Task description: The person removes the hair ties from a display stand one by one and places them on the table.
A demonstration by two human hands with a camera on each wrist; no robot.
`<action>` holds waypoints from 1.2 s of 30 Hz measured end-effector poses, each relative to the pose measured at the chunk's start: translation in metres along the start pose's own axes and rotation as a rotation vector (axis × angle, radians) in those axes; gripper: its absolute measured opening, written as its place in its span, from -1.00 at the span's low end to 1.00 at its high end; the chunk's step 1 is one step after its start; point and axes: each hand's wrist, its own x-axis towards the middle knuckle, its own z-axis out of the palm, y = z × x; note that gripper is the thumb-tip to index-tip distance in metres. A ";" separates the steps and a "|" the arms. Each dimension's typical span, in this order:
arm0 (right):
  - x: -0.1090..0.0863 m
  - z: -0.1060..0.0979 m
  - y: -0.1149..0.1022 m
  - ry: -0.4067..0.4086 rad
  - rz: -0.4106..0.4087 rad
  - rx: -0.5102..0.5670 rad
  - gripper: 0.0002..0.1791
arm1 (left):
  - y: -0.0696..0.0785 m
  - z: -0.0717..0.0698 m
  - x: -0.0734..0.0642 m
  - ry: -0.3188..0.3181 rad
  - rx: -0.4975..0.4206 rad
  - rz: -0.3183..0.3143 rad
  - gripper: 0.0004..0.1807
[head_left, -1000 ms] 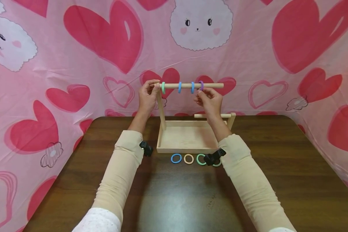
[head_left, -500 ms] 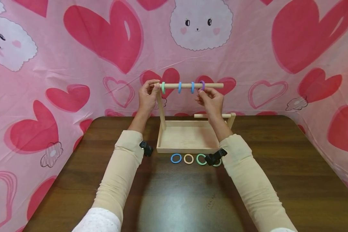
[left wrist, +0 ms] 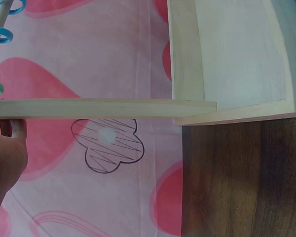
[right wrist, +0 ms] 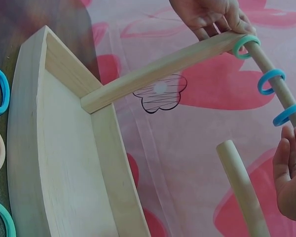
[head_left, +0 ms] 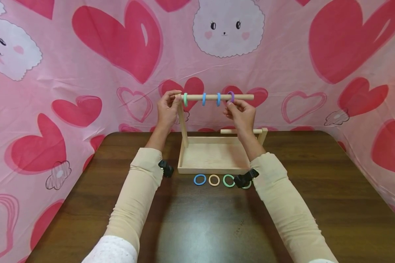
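A wooden rod runs sideways from the top of an upright post. My left hand grips the post's top corner, thumb in front. Around the rod hang a green ring, two blue rings and a purple ring. The purple ring is the rightmost. My right hand pinches its lower edge between thumb and fingers; in the right wrist view that ring is out of sight. The post rises from the left end of a shallow wooden tray.
A lower rod sticks out leftward from a shorter post at the tray's right end. On the brown table, before the tray, lie a blue ring, a beige ring and green rings, one partly behind the right wrist camera.
My right hand has slid slightly to the right along the rod, and the purple ring has moved with it, away from the blue rings. My left hand stays where it was.
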 end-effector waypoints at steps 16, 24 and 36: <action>0.002 -0.005 0.000 0.001 -0.004 0.026 -0.85 | 0.002 -0.001 0.000 -0.003 0.002 -0.003 -0.76; 0.003 -0.007 -0.002 0.003 -0.026 -0.002 -0.84 | 0.003 -0.001 0.000 0.000 0.000 -0.012 -0.76; 0.002 -0.009 -0.003 0.015 -0.022 -0.009 -0.88 | 0.002 -0.001 0.000 -0.006 0.003 -0.019 -0.74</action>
